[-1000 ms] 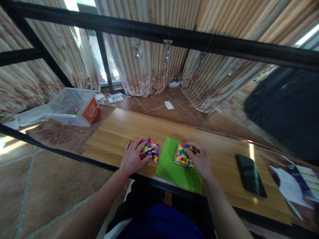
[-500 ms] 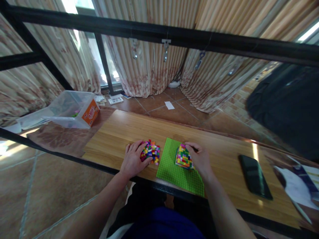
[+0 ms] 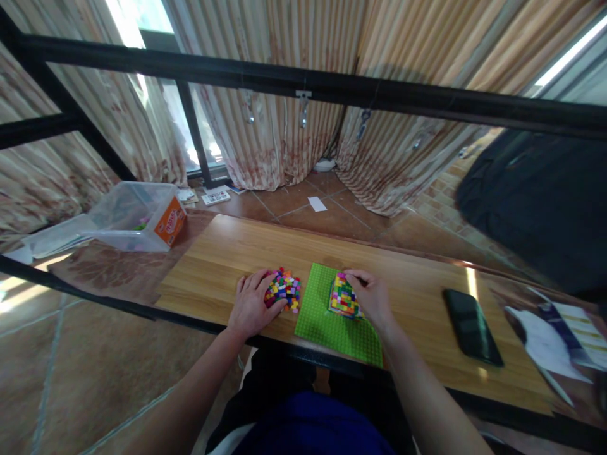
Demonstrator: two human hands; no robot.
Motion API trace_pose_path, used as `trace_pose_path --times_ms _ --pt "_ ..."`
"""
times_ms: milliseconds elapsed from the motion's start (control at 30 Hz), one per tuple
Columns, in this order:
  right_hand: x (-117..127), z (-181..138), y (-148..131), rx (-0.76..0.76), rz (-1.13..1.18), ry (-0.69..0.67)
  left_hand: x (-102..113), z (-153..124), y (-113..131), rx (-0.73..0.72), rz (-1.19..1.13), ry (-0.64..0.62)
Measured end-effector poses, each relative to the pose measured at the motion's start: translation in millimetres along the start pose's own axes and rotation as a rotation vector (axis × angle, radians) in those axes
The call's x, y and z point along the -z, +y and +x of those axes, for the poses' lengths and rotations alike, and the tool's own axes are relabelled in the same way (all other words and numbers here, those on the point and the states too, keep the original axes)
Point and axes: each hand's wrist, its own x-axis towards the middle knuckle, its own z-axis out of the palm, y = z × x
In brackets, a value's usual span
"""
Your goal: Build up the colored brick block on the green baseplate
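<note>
My left hand [image 3: 251,308] rests palm down on the wooden table, its fingers spread along the left side of a loose pile of small multicoloured toy bricks [image 3: 286,289]. A bright green studded baseplate [image 3: 313,313] lies to the right of the pile. On it stands a block built of many coloured bricks [image 3: 344,299], with rows of mixed colours on top. My right hand [image 3: 372,297] covers the block's right side. Its thumb and forefinger are pinched at the far top edge, near a pink brick; whatever lies between the fingertips is too small to make out.
A black phone [image 3: 473,327] lies on the table [image 3: 417,278] to the right, with papers [image 3: 545,344] beyond it. A clear plastic box [image 3: 137,215] with an orange label stands at the far left. A black metal bar [image 3: 265,77] crosses ahead, before striped curtains.
The camera view has turned slightly, so everything sits a little further left in the picture. Both hands keep nearly the same places at the pile and the block.
</note>
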Motion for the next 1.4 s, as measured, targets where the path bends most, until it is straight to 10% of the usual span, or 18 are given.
trace_pose_path --times_ms 533,1400 --pt "13 13 -3 -0.061 0.118 0.080 0 -1 -2 -0.013 0.000 0.021" --pt "16 14 11 0.109 -0.130 -0.195 2 -3 0 0.014 -0.051 -0.026"
